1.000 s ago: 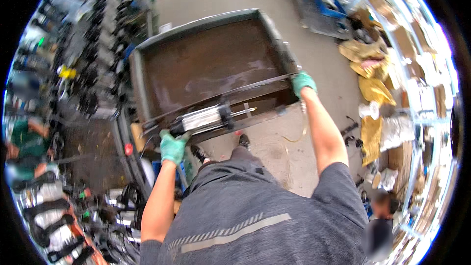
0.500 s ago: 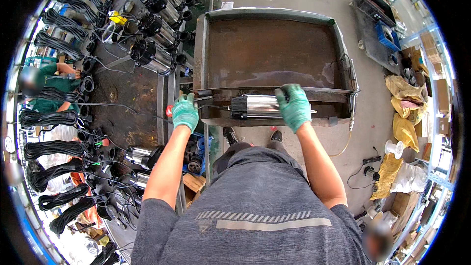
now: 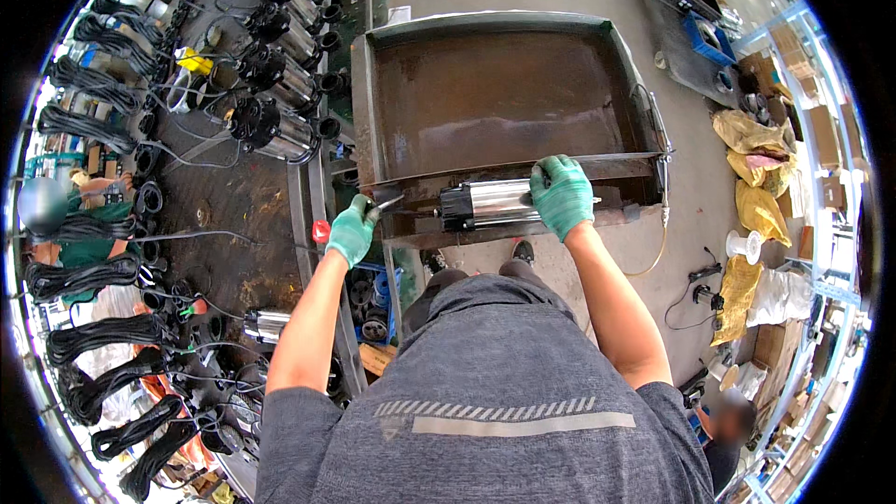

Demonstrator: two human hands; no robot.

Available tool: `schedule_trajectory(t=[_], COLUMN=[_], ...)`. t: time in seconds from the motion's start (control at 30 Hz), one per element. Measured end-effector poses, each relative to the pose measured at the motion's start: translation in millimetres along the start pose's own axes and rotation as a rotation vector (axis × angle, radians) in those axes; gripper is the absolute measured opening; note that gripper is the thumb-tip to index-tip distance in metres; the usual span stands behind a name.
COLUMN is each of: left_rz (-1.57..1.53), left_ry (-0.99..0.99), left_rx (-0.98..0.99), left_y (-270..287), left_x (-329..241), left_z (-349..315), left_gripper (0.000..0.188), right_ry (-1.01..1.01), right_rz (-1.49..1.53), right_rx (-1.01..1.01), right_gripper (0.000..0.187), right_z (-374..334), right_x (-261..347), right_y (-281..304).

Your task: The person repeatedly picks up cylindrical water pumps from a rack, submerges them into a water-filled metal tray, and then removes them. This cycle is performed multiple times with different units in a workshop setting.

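Observation:
A submersible pump (image 3: 495,203) with a shiny steel barrel and a black end lies on its side across the near edge of a rusty metal tray (image 3: 504,75). Over the pump's right end, my right hand (image 3: 561,197) in a green glove curls its fingers round the barrel. To the left of the pump, my gloved left hand (image 3: 351,231) is closed on a slim, pointed metal tool (image 3: 386,203). Its exact kind is too small to make out. The tool points right, toward the pump's black end, apart from it.
Several steel pumps (image 3: 271,131) and coiled black cables (image 3: 84,224) crowd the bench (image 3: 224,196) at left. A blue crate (image 3: 378,303) stands below my left hand. A hose (image 3: 665,215) hangs at the tray's right side. Yellow sacks (image 3: 761,215) lie farther right. Other people are at the far left and lower right.
My left hand has tilted and dropped slightly, so the tool in it shows more plainly. My right hand stays on the pump's right end. The whole view has shifted a little.

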State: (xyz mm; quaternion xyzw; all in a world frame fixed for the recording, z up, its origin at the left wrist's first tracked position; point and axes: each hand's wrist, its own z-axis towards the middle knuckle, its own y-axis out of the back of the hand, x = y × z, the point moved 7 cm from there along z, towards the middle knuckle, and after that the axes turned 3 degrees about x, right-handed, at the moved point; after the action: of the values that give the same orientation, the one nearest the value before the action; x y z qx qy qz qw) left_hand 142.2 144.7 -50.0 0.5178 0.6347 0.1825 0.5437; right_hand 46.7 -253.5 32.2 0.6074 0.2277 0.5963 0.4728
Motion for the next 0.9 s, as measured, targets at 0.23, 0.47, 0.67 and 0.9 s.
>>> schedule_trajectory(t=[0.23,0.47,0.67,0.9], left_rz=[-0.693,-0.851,-0.870,-1.151], left_ry=[0.054,0.047,-0.075,0.466], left_rx=[0.031,0.104,0.055,0.397], left_y=[-10,-46,-35,-67], left_x=[3,-3,-13,2], left_z=[-18,-8,-4,1], left_gripper=[0.031,0.033,0.025,0.034], right_ry=[-0.020,-0.006,-0.014,-0.036], right_rz=[-0.034,-0.030,-0.018,-0.023], right_rx=[0.028,0.014,0.016,0.028], right_gripper=[0.016,0.015,0.016,0.016], right_z=[3,4,5,6], right_x=[-3,1,3,-1], right_y=[-6,-3,-1,-4])
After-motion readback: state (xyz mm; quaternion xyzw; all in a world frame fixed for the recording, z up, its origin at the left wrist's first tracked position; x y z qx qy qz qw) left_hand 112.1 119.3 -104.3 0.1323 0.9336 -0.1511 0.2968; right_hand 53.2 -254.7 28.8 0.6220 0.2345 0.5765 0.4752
